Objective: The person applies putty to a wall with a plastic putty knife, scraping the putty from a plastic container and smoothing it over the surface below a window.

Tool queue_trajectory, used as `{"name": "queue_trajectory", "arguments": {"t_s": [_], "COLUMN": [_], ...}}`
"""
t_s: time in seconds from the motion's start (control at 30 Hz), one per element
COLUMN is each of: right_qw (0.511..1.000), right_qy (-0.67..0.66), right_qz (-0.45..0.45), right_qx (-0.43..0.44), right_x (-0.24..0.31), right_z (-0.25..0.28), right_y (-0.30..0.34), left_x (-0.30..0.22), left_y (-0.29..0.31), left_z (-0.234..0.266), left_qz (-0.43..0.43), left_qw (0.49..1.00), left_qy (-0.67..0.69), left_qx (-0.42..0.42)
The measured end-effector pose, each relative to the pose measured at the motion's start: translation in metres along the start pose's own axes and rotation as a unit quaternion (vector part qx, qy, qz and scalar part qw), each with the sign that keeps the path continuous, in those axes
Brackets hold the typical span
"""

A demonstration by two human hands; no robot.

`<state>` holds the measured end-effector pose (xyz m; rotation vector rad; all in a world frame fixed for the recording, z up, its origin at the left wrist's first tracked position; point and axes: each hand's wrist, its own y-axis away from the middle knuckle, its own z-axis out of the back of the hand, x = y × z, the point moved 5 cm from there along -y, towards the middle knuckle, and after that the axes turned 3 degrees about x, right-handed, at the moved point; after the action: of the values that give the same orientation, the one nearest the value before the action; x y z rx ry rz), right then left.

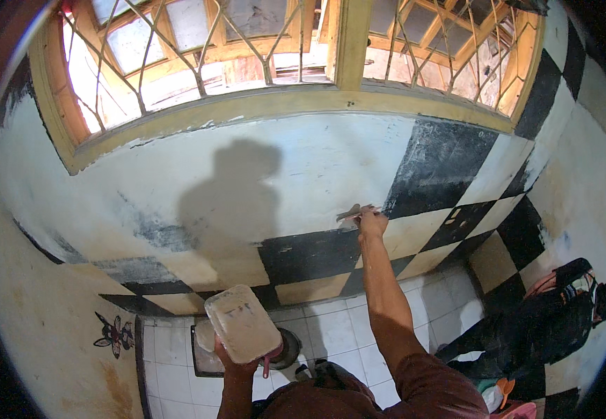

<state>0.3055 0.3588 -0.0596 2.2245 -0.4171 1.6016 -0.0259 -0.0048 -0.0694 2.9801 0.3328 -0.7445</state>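
My right hand reaches forward to the wall, its fingers closed around a flat, thin-bladed scraper. The blade lies at or very near the wall, by the border between a whitened area and a black painted square. Low on the left, my left hand grips a shallow rectangular tub from below, tilted toward me. Pale paste coats the tub, and a red handle sticks out beside it. Most of the left fingers are hidden beneath the tub.
Above the wall is a yellow-framed window with metal bars. Black and cream checks cover the lower wall. On the white tiled floor stand a dark-rimmed tray and a round dark object. Someone in dark clothes is at the right.
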Motion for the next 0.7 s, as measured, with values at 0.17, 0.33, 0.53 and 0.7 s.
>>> {"name": "queue_trajectory", "arguments": {"t_s": [0.17, 0.33, 0.53, 0.7], "right_qw": [0.993, 0.993, 0.999, 0.996], "right_qy": [-0.114, -0.112, 0.040, -0.020], "right_qz": [0.041, -0.031, -0.013, 0.062], "right_qx": [0.009, -0.013, -0.007, 0.067], "right_x": [0.013, -0.023, -0.033, 0.039], "right_z": [0.037, 0.078, 0.062, -0.010], "right_y": [0.060, 0.040, -0.034, 0.046], "left_x": [-0.005, 0.005, 0.018, -0.011], "left_y": [0.005, 0.008, 0.000, 0.013], "left_z": [-0.018, -0.022, -0.020, -0.008], "left_qz": [0.001, 0.026, 0.035, -0.017], "left_qw": [0.997, 0.999, 0.999, 0.998], "left_qy": [0.074, 0.024, 0.037, -0.030], "left_qx": [-0.011, 0.011, -0.006, -0.056]}}
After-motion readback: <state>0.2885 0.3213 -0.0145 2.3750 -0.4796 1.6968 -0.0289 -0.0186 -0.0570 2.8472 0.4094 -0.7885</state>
